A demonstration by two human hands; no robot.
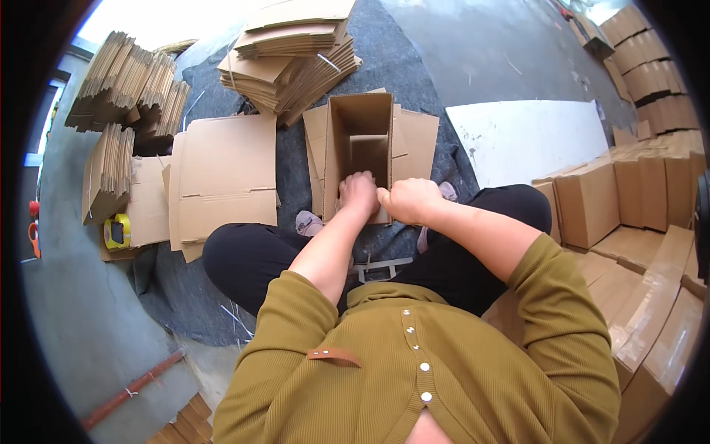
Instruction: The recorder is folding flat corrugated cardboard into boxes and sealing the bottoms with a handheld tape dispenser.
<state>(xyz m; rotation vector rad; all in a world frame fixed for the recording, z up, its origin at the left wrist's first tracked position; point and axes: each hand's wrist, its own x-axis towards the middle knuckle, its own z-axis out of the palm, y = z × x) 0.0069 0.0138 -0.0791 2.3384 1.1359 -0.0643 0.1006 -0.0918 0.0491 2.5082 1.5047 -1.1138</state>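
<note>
A brown corrugated cardboard box [360, 144], open and standing on the dark floor mat [414, 66] between the person's knees, looks light yet stiff, best held at its flap edges. The left hand [359, 192] and right hand [408, 200] curl closed on its near rim.

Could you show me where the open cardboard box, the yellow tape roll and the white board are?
Open cardboard box [360, 129]: head view, on its inner back wall.
Yellow tape roll [117, 231]: head view, on its yellow side.
White board [529, 137]: head view, on the middle of its flat face.
</note>
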